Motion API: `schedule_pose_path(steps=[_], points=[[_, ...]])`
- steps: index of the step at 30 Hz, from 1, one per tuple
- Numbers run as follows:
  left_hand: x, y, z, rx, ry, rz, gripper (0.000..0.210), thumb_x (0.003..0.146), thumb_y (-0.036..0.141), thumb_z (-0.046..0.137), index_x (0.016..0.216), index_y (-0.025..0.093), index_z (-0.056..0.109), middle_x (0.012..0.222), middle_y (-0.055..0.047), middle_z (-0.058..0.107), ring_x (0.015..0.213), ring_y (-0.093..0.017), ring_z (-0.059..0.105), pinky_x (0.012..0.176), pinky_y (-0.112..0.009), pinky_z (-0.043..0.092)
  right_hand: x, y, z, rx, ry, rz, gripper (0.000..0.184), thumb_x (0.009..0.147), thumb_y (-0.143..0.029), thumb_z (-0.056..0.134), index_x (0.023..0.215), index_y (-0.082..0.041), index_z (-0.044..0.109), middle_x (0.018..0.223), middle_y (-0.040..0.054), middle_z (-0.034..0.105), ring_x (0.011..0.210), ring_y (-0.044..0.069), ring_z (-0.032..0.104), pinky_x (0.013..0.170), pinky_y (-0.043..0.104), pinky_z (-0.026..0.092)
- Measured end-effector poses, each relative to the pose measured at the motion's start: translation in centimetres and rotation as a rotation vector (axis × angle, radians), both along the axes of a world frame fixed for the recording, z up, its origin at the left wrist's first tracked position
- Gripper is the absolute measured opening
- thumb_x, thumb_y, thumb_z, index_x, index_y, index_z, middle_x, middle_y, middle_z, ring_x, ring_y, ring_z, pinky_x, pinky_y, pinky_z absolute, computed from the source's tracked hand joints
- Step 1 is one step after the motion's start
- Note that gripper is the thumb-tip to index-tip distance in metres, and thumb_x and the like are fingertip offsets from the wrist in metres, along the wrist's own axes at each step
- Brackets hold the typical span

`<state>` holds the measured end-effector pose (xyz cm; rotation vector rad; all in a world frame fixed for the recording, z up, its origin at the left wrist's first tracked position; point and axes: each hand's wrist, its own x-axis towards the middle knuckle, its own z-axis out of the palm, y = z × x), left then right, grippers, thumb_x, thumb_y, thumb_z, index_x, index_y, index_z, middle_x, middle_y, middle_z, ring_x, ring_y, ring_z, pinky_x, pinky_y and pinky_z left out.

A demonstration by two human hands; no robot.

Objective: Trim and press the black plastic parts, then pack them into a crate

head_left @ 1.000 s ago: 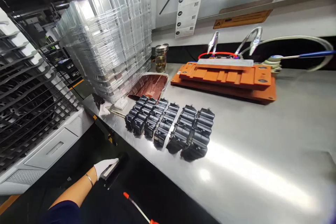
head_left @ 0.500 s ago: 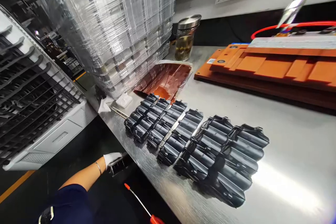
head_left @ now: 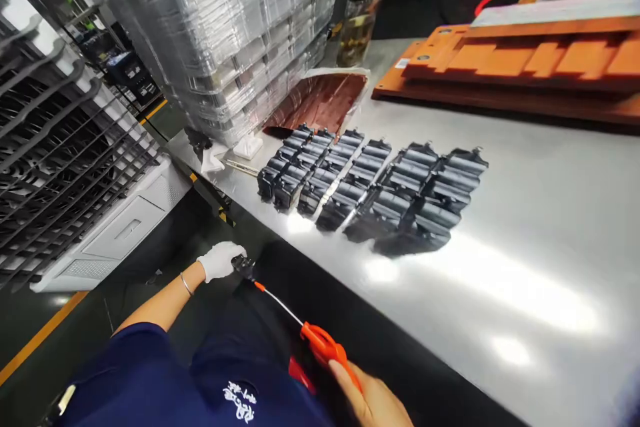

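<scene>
In a white glove, my left hand (head_left: 219, 260) is closed around a small black plastic part (head_left: 244, 267), held off the table's near edge above the dark floor. My bare right hand (head_left: 367, 393), at the bottom, grips an orange air blow gun (head_left: 323, 343). A thin metal tube runs from the gun to an orange tip, right by the black part; whether they touch I cannot tell. On the steel table (head_left: 530, 213) lie several rows of ribbed black plastic parts (head_left: 370, 160).
Film-wrapped clear trays (head_left: 240, 33) are stacked at the table's far left. Behind the rows are a brown curved sheet (head_left: 327, 100) and a lidded glass jar (head_left: 357, 23). An orange fixture (head_left: 500, 67) stands back right. A large grilled fan unit (head_left: 110, 213) is on the left.
My view has tilted down, so the table's contents sit higher. My right hand has come into view with the blow gun, whose tip is now closer to the black part.
</scene>
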<state>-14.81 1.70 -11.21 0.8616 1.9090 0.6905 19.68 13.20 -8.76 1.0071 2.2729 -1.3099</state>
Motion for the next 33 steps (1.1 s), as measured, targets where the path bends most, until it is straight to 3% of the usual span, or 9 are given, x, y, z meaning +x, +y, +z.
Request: schedule_pose_path(steps=[3,5,7,9,12,14,19,23,33], points=[[0.1,-1.8,1.4,0.107,0.042,-0.234,0.027,0.067,0.007,0.066,0.086,0.024,0.072,0.110,-0.007,0.070,0.134,-0.029,0.044,0.120,-0.046,0.009,-0.2,-1.2,1.2,-0.171,0.005,-0.058,0.063,0.088,-0.065,0.021,0.081,-0.026,0.071,0.082,0.0048,0.075,0.079,0.028,0.072,0.073,0.033,0.054],[-0.1,-3.1,2.0,0.128,-0.037,-0.278,0.031,0.068,0.010,0.069,0.095,0.024,0.071,0.114,-0.007,0.069,0.129,-0.028,0.049,0.119,-0.048,0.013,0.1,-2.0,1.6,-0.159,-0.024,-0.097,0.063,0.087,-0.065,0.023,0.080,-0.023,0.069,0.084,0.0068,0.075,0.080,0.028,0.071,0.073,0.033,0.052],[-0.9,-4.2,2.4,0.118,-0.174,-0.169,0.039,0.065,0.018,0.077,0.104,0.021,0.068,0.112,-0.008,0.069,0.115,-0.027,0.059,0.112,-0.047,0.030,0.6,-2.9,1.9,-0.126,-0.070,-0.127,0.062,0.087,-0.064,0.023,0.080,-0.023,0.068,0.082,0.0074,0.074,0.079,0.027,0.070,0.071,0.032,0.050],[-2.0,-4.8,2.3,0.108,-0.303,0.052,0.048,0.068,0.033,0.079,0.111,0.016,0.064,0.108,-0.010,0.069,0.101,-0.024,0.064,0.101,-0.043,0.043,0.9,-4.1,2.2,-0.093,-0.090,-0.133,0.060,0.088,-0.064,0.024,0.078,-0.024,0.067,0.077,0.0065,0.073,0.075,0.026,0.070,0.067,0.031,0.048],[-3.0,-4.9,1.6,0.076,-0.409,0.362,0.054,0.078,0.047,0.069,0.117,0.012,0.059,0.104,-0.012,0.069,0.092,-0.023,0.066,0.090,-0.040,0.050,0.6,-6.4,2.8,-0.047,-0.074,-0.087,0.056,0.091,-0.062,0.026,0.079,-0.024,0.065,0.071,0.0044,0.071,0.068,0.024,0.068,0.064,0.029,0.045],[-2.6,-4.5,0.8,0.053,-0.391,0.425,0.053,0.078,0.043,0.070,0.119,0.011,0.057,0.106,-0.013,0.068,0.093,-0.022,0.065,0.087,-0.038,0.051,-0.1,-7.8,3.2,0.000,-0.091,-0.041,0.053,0.092,-0.061,0.028,0.079,-0.023,0.062,0.071,0.0047,0.070,0.069,0.024,0.067,0.064,0.029,0.044],[0.8,-3.0,-0.8,0.075,-0.126,0.268,0.054,0.075,0.024,0.072,0.125,0.011,0.055,0.123,-0.014,0.064,0.110,-0.022,0.060,0.097,-0.034,0.046,-1.9,-9.7,3.8,0.107,-0.184,0.039,0.049,0.093,-0.060,0.031,0.078,-0.022,0.059,0.071,0.0055,0.070,0.072,0.024,0.068,0.064,0.029,0.042],[2.4,-2.1,-0.9,0.113,-0.050,0.149,0.048,0.079,0.026,0.067,0.124,0.014,0.058,0.121,-0.010,0.066,0.110,-0.021,0.061,0.099,-0.033,0.045,-2.0,-9.8,4.0,0.136,-0.253,0.060,0.046,0.095,-0.057,0.032,0.079,-0.023,0.058,0.071,0.0051,0.070,0.070,0.024,0.068,0.062,0.029,0.042],[3.8,-0.6,-1.2,0.049,0.070,0.020,0.054,0.079,0.031,0.066,0.129,0.015,0.057,0.124,-0.011,0.065,0.112,-0.025,0.061,0.099,-0.036,0.045,-2.0,-9.8,4.1,0.096,-0.344,0.069,0.047,0.096,-0.056,0.029,0.082,-0.022,0.057,0.078,0.0074,0.072,0.077,0.025,0.068,0.064,0.030,0.043]])
